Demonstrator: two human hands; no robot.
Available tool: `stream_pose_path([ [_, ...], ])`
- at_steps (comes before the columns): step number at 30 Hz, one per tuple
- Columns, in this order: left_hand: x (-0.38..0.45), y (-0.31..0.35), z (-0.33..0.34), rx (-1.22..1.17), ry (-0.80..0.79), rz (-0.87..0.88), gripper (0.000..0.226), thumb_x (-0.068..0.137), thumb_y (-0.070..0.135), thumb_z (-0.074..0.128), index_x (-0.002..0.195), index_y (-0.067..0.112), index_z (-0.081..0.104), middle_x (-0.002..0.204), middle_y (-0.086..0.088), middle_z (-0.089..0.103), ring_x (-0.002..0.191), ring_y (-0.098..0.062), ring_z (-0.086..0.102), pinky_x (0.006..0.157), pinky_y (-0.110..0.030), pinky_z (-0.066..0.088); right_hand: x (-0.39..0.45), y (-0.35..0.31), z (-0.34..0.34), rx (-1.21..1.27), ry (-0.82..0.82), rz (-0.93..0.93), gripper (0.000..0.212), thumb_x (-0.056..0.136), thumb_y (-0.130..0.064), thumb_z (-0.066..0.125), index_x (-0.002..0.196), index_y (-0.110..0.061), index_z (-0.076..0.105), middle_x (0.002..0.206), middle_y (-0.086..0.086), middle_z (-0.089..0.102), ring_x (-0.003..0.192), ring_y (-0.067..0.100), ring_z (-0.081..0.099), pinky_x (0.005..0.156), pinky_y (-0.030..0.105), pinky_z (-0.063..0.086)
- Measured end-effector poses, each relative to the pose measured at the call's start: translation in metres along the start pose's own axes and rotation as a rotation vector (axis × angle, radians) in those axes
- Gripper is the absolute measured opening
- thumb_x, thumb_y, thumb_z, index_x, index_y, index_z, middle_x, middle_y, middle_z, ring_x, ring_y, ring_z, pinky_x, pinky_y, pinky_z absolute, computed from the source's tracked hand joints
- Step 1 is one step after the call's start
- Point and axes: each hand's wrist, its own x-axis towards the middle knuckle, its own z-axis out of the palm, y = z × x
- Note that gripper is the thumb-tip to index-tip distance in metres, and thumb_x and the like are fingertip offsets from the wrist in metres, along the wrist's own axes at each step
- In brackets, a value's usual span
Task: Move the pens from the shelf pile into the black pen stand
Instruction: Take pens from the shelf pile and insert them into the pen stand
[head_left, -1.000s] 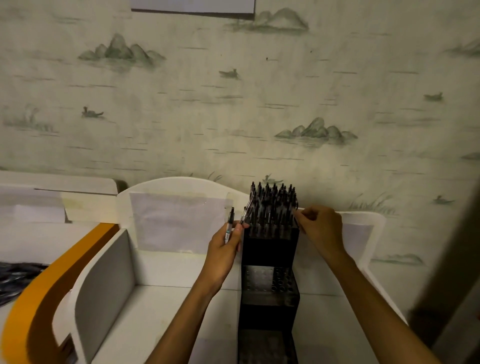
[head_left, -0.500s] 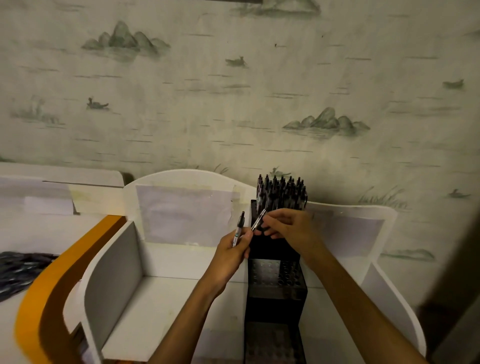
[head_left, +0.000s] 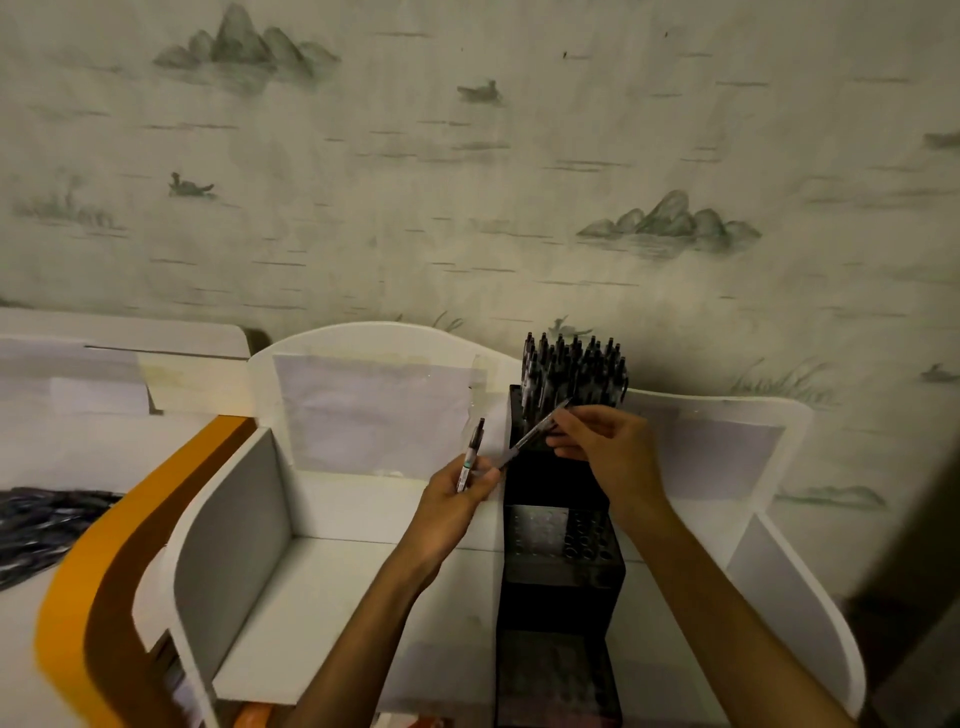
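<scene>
A black stepped pen stand (head_left: 561, 566) stands in a white shelf bay. Its top tier is packed with several upright pens (head_left: 574, 371); the middle tier shows bare holes. My left hand (head_left: 457, 512) grips one pen (head_left: 471, 457) upright, just left of the stand. My right hand (head_left: 610, 452) pinches a second pen (head_left: 535, 431), which slants down-left in front of the top tier toward my left fingers. A dark pile of pens (head_left: 36, 525) lies at the far left edge.
A white curved shelf divider (head_left: 228, 525) and back panel (head_left: 374, 410) frame the bay left of the stand. An orange curved panel (head_left: 104, 571) stands further left. Patterned wallpaper fills the wall behind. Another white side panel (head_left: 800, 597) rises on the right.
My right hand has come from the right side of the top tier across to my left hand and now pinches the slanted pen that my left hand held. The view shifted slightly down.
</scene>
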Motion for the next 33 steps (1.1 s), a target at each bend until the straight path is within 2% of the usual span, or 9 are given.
stream_pose_path([
  [3, 0.002, -0.011, -0.009, 0.028, 0.034, -0.035, 0.022, 0.102, 0.030, 0.053, 0.103, 0.011, 0.065, 0.078, 0.005, 0.057, 0.062, -0.006, 0.045, 0.055, -0.014, 0.036, 0.001, 0.005, -0.006, -0.049, 0.060, -0.072, 0.017, 0.085, -0.017, 0.072, 0.097, -0.005, 0.074, 0.082, 0.005, 0.076, 0.074, 0.020, 0.074, 0.070, 0.030, 0.061],
  [9, 0.002, -0.022, -0.015, 0.007, 0.074, -0.069, 0.028, 0.104, 0.037, 0.046, 0.103, 0.015, 0.064, 0.072, 0.001, 0.055, 0.057, -0.007, 0.041, 0.048, -0.016, 0.034, -0.005, 0.029, -0.001, -0.421, -0.010, -0.233, 0.015, 0.086, -0.019, 0.072, 0.098, -0.010, 0.076, 0.082, -0.002, 0.074, 0.068, 0.005, 0.070, 0.073, 0.026, 0.060],
  [12, -0.002, -0.023, -0.015, 0.005, 0.078, -0.038, 0.025, 0.103, 0.034, 0.049, 0.104, 0.014, 0.062, 0.064, 0.006, 0.050, 0.053, -0.005, 0.041, 0.047, -0.012, 0.035, -0.008, 0.036, 0.003, -0.487, -0.012, -0.278, 0.017, 0.086, -0.021, 0.073, 0.098, -0.010, 0.076, 0.079, -0.006, 0.073, 0.068, 0.000, 0.068, 0.072, 0.020, 0.058],
  [15, -0.003, -0.026, -0.017, 0.027, 0.068, -0.028, 0.027, 0.103, 0.032, 0.050, 0.101, 0.009, 0.063, 0.063, 0.006, 0.047, 0.054, -0.004, 0.040, 0.048, -0.011, 0.036, -0.008, 0.039, 0.006, -0.524, -0.009, -0.305, 0.016, 0.085, -0.021, 0.074, 0.097, -0.011, 0.076, 0.079, -0.005, 0.074, 0.067, 0.000, 0.068, 0.071, 0.020, 0.058],
  [21, -0.004, -0.030, -0.019, 0.031, 0.045, -0.033, 0.026, 0.102, 0.028, 0.051, 0.092, 0.010, 0.066, 0.056, 0.010, 0.045, 0.051, -0.004, 0.038, 0.047, -0.011, 0.033, -0.008, 0.043, 0.013, -0.560, -0.026, -0.297, 0.014, 0.085, -0.021, 0.074, 0.094, -0.011, 0.077, 0.077, -0.002, 0.074, 0.068, 0.003, 0.069, 0.074, 0.022, 0.058],
  [25, -0.006, -0.026, -0.017, 0.016, 0.057, -0.001, 0.026, 0.103, 0.032, 0.050, 0.096, 0.011, 0.064, 0.056, 0.013, 0.046, 0.048, -0.001, 0.040, 0.048, -0.012, 0.036, -0.009, 0.053, 0.016, -0.637, -0.064, -0.259, 0.014, 0.085, -0.025, 0.075, 0.089, -0.012, 0.078, 0.078, -0.002, 0.075, 0.069, 0.006, 0.068, 0.075, 0.023, 0.057],
  [30, -0.002, -0.026, -0.016, 0.040, 0.043, -0.007, 0.030, 0.101, 0.035, 0.053, 0.100, 0.006, 0.061, 0.067, 0.003, 0.048, 0.055, -0.002, 0.040, 0.051, -0.013, 0.037, -0.014, 0.066, 0.016, -0.666, -0.106, -0.198, 0.014, 0.085, -0.028, 0.074, 0.084, -0.014, 0.078, 0.072, -0.004, 0.073, 0.064, 0.006, 0.066, 0.073, 0.024, 0.056],
  [33, -0.002, -0.027, -0.014, 0.029, 0.000, -0.025, 0.026, 0.102, 0.035, 0.051, 0.098, 0.012, 0.062, 0.067, 0.004, 0.048, 0.057, -0.004, 0.041, 0.052, -0.014, 0.035, -0.014, 0.070, 0.014, -0.681, -0.117, -0.184, 0.017, 0.085, -0.030, 0.074, 0.080, -0.014, 0.078, 0.067, -0.005, 0.071, 0.061, 0.006, 0.065, 0.071, 0.023, 0.054],
])
